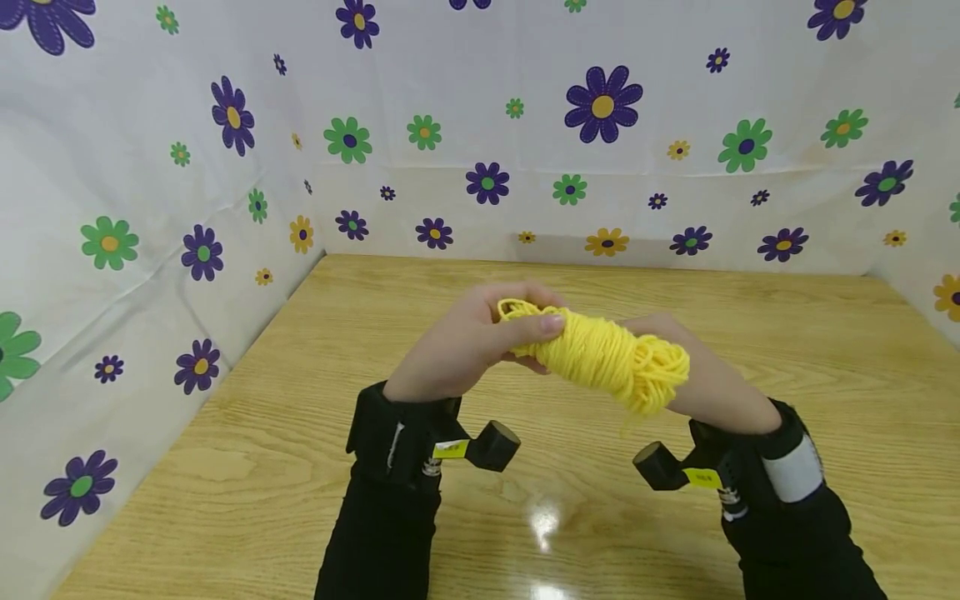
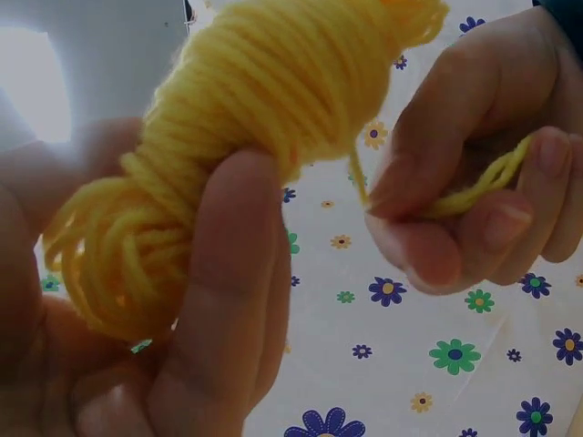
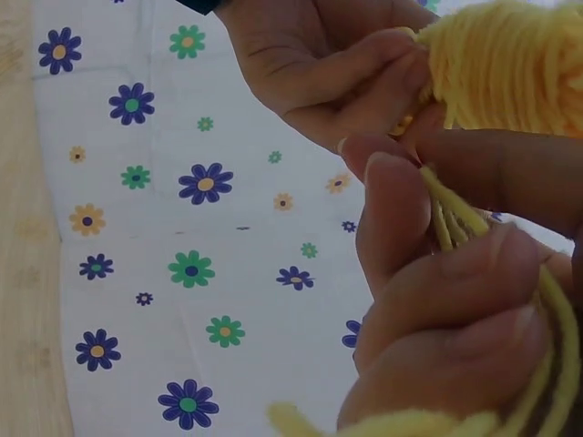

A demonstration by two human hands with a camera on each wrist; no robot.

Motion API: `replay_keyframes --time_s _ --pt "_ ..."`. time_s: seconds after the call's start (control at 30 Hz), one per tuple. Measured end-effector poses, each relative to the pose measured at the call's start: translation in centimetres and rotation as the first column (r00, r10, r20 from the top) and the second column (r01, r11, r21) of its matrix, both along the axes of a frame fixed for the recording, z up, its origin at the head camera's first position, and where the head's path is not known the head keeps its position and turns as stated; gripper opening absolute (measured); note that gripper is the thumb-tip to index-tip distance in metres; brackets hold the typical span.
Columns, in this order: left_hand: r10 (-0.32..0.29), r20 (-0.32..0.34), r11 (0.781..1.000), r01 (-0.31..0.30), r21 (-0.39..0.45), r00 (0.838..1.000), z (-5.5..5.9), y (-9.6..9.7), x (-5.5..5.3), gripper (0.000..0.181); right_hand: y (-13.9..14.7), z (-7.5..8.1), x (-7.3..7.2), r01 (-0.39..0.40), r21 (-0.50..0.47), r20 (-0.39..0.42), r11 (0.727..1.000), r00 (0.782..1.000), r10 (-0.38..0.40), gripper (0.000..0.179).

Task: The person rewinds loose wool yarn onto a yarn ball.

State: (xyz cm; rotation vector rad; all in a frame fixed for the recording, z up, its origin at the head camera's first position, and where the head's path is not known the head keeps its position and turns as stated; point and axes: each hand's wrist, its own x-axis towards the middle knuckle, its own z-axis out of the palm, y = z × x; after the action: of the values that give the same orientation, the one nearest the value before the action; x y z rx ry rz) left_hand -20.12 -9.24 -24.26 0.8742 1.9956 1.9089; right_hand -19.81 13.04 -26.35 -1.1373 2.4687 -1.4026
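Observation:
A yellow yarn skein [image 1: 600, 350], wound tightly round its middle with loops bulging at both ends, is held above the table. My left hand [image 1: 495, 333] grips its left end, thumb on the near side. Behind the skein is my right hand [image 1: 667, 333], mostly hidden in the head view. In the left wrist view a strand runs from the skein to the right hand [image 2: 483, 182], which pinches it between thumb and finger. Several lengths of loose yarn [image 3: 556, 319] pass through the right hand's curled fingers in the right wrist view.
A wood-grain table [image 1: 300, 467] lies beneath both hands. White cloth [image 1: 450, 83] printed with purple, green and orange flowers stands at the back and sides. Each wrist carries a black strap with a small camera [image 1: 495, 446] on a short arm.

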Motion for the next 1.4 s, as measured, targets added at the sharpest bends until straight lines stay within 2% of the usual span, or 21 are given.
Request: replay_keyframes --time_s 0.07,0.1,0.17,0.37,0.57,0.8,0.93,1.13,1.4 --pt "-0.033 -0.043 0.997 0.029 -0.076 0.999 0.0 -0.2 0.0 0.020 0.1 0.0 -0.2 -0.065 -0.045 -0.030 0.997 0.998 0.064 0.012" --pt "-0.047 -0.064 0.992 0.039 -0.116 0.997 -0.1 -0.3 0.0 0.020 0.1 0.0 -0.3 -0.112 -0.075 -0.016 0.991 0.994 0.111 0.012" --pt "-0.074 -0.094 0.983 0.056 -0.176 0.993 0.0 -0.5 0.0 0.019 0.2 0.0 -0.4 -0.128 -0.083 0.022 0.988 0.991 0.130 0.013" --pt "-0.131 -0.141 0.952 0.085 -0.294 0.981 0.0 -0.8 -0.1 0.016 0.2 0.2 -0.2 -0.076 -0.059 0.104 0.995 0.991 0.082 0.015" --pt "-0.144 -0.142 0.929 0.085 -0.361 0.979 -0.1 -0.6 -0.2 0.016 0.2 0.3 0.1 -0.013 -0.055 0.109 0.998 0.994 0.019 0.013" --pt "-0.069 -0.124 0.905 0.010 -0.426 0.990 -0.2 -0.3 -0.3 0.023 0.3 0.4 0.2 0.068 -0.067 0.060 0.995 0.996 -0.064 0.014" --pt "-0.011 -0.149 0.896 -0.056 -0.440 0.989 -0.4 -0.2 -0.4 0.023 0.3 0.5 0.3 0.087 -0.066 0.049 0.994 0.995 -0.084 0.014" --pt "0.075 -0.208 0.887 -0.160 -0.433 0.975 -0.8 0.1 -0.7 0.021 0.3 0.6 0.4 0.096 -0.064 0.058 0.993 0.994 -0.093 0.015" --pt "0.216 -0.230 0.860 -0.297 -0.416 0.949 -1.1 0.5 -0.9 0.025 0.2 0.7 0.4 0.112 -0.056 0.057 0.992 0.992 -0.109 0.016"
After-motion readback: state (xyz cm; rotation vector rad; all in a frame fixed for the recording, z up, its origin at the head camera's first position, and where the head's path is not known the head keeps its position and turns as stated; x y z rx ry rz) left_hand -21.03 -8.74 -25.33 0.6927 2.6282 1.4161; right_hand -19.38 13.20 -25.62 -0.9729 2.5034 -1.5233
